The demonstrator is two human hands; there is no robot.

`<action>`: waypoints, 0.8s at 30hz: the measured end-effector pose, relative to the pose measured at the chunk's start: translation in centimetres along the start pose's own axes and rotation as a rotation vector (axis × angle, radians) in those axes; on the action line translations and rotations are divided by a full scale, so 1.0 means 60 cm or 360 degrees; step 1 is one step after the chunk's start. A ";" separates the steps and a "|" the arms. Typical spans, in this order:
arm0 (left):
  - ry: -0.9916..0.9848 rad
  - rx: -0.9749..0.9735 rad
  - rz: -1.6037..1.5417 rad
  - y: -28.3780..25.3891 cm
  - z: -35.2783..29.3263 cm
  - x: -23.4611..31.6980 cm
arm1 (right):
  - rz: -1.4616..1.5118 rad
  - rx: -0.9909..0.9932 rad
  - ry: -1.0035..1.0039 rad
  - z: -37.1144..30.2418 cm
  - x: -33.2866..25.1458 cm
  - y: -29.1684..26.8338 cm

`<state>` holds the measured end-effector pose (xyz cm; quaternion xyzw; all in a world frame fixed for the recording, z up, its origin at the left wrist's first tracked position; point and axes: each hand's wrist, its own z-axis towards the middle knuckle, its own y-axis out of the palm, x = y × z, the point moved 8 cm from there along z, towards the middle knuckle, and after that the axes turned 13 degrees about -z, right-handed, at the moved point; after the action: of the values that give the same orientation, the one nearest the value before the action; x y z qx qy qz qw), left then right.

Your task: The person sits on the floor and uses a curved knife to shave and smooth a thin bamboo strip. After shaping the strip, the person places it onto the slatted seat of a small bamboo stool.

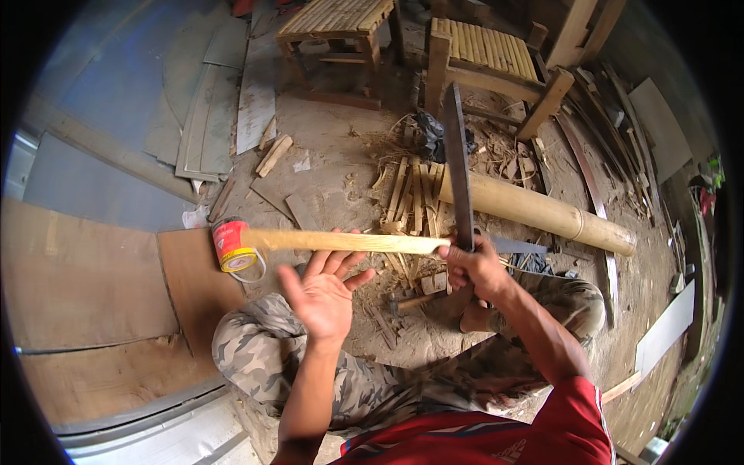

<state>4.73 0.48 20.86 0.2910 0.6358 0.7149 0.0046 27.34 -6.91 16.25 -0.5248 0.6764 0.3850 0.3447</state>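
My right hand is wrapped round a long, dark, machete-like blade, which points away from me. The near end of a pale bamboo strip is pinched in that same hand. From there the strip stretches level to the left. My left hand is open, palm up, its fingers spread and its thumb slightly blurred. The strip crosses in front of its fingertips; whether they touch is unclear. Beyond the right hand lies a thick bamboo pole, beside several split bamboo pieces on the ground.
A red and yellow can stands by the strip's far left end. Two bamboo-topped pieces of furniture, a low table and a bench, stand at the back. A hammer lies near my foot. Wooden boards cover the left side.
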 end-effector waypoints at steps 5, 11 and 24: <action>-0.1036 -0.0053 -0.0441 0.039 -0.027 -0.025 | 0.0355 0.0247 -0.0081 0.010 -0.026 -0.085; -0.1495 -0.0016 0.0192 0.028 -0.068 -0.112 | 0.0253 0.0337 -0.0290 0.019 -0.059 -0.119; -0.0983 0.0582 -0.0066 -0.020 -0.055 -0.133 | -0.2037 0.0276 -0.0814 -0.038 -0.022 0.046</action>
<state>9.51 -5.29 16.42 0.4764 0.7275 0.4674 0.1591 24.79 -7.92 18.90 -0.6839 0.1596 0.1623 0.6932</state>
